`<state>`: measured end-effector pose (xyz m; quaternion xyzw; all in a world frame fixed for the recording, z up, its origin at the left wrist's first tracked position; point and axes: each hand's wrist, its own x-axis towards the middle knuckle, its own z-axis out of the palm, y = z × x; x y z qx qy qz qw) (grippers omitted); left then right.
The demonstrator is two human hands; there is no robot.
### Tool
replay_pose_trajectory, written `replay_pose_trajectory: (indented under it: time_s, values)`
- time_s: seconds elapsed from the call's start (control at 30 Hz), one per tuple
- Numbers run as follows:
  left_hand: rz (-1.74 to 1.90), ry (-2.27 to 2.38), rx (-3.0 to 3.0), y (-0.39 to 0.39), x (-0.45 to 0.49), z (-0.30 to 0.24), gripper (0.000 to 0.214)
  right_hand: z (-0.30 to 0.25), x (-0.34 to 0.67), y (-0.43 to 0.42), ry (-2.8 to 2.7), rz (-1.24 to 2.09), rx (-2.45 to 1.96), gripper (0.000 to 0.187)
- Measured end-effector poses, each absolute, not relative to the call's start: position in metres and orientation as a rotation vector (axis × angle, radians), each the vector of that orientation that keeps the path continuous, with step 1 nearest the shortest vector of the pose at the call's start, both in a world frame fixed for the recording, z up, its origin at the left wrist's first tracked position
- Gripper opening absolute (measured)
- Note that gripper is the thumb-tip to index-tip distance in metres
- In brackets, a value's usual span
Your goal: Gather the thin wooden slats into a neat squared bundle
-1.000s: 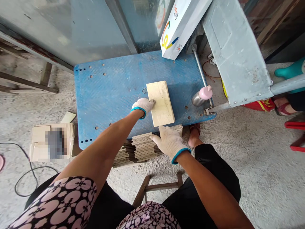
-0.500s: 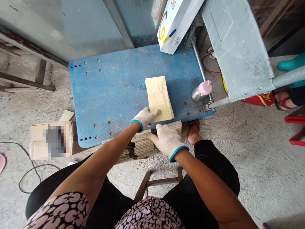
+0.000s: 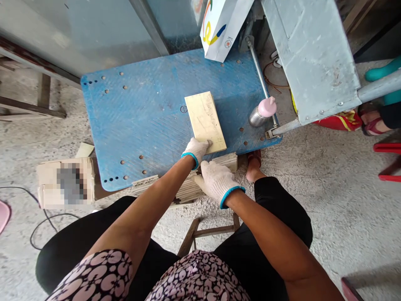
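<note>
A pale rectangular board [image 3: 205, 119] lies on the blue table [image 3: 131, 121], seemingly on top of one or two more like it. My left hand [image 3: 196, 150], in a white glove, is closed on its near end with the thumb on top. Just below the table's front edge sits a stack of thin boards [image 3: 188, 189]. My gloved right hand [image 3: 216, 179] lies over that stack with its fingers curled down around the top boards.
A white paper bag [image 3: 219, 29] stands at the table's back. A metal bottle with a pink cap [image 3: 260, 113] lies beside a grey machine housing [image 3: 313, 58]. On the floor are a cardboard box [image 3: 50, 177], a cable [image 3: 44, 225] and a wooden stool [image 3: 200, 238]. Another person's foot [image 3: 371, 119] shows at right.
My left hand has slid from the board's left side to its near end, and the board has shifted slightly. My right hand has stayed on the stack.
</note>
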<state>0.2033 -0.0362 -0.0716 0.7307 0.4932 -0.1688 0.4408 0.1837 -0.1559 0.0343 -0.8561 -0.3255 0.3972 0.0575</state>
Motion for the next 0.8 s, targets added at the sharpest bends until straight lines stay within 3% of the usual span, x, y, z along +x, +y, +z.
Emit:
replay_pose_trajectory:
  time_s: [0.13, 0.27, 0.47, 0.6, 0.8]
  values:
    - [-0.428, 1.193, 1.816, -0.035, 0.199, -0.068, 0.055, 0.033, 0.181, -0.157, -1.043, 1.299, -2.579, 0.049]
    - [-0.423, 1.100, 1.920, -0.032, 0.178, -0.064, 0.048, 0.030, 0.175, -0.156, -1.120, 1.596, -2.445, 0.049]
    - [-0.293, 0.974, 2.294, -0.054, 0.111, -0.073, 0.076, 0.017, 0.164, -0.172, -1.149, 1.657, -2.338, 0.041]
    - [-0.256, 0.419, 2.611, -0.080, 0.083, -0.082, 0.063, 0.014, 0.159, -0.189, -1.027, 1.578, -2.430, 0.033]
    - [-0.455, 0.293, 2.802, -0.085, 0.091, -0.091, 0.049, 0.014, 0.150, -0.195, -0.886, 1.533, -2.447, 0.013]
